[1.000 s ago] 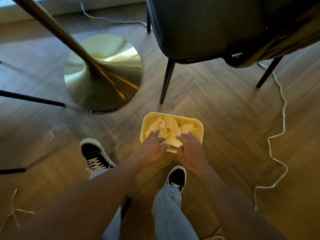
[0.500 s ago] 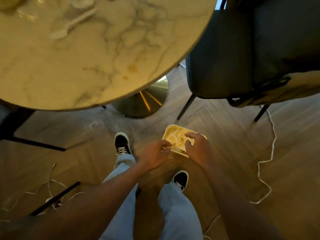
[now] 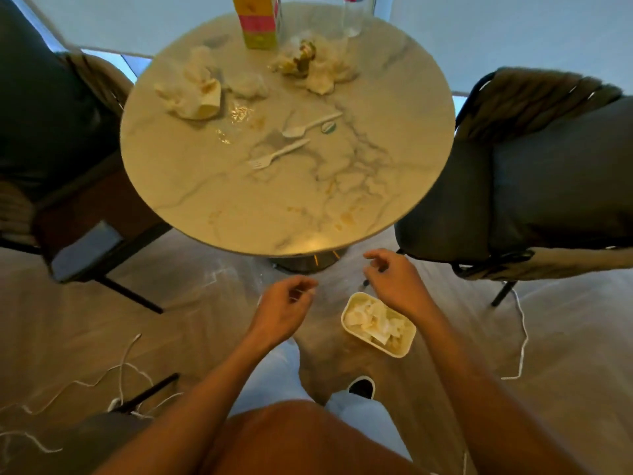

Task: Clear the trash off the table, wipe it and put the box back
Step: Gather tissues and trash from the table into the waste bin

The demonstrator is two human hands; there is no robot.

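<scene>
A floor bin [image 3: 400, 351] was filled with crumpled paper [image 3: 375, 322]. Napkins [image 3: 191, 92], fork [image 3: 277, 155], spoon [image 3: 310, 125] and carton [image 3: 258, 20] were left on the desk [image 3: 212, 200]. Both grips, left hand [image 3: 282, 308] and right hand [image 3: 394, 284], were loosely spread, nothing held.

A round marble-topped table [image 3: 239, 207] stands on a brass foot [image 3: 310, 260] over wooden floor [image 3: 565, 337]. Dark padded chairs [image 3: 555, 197] flank it, white cords [image 3: 522, 337] trail around, and pale, perhaps window, light falls behind
</scene>
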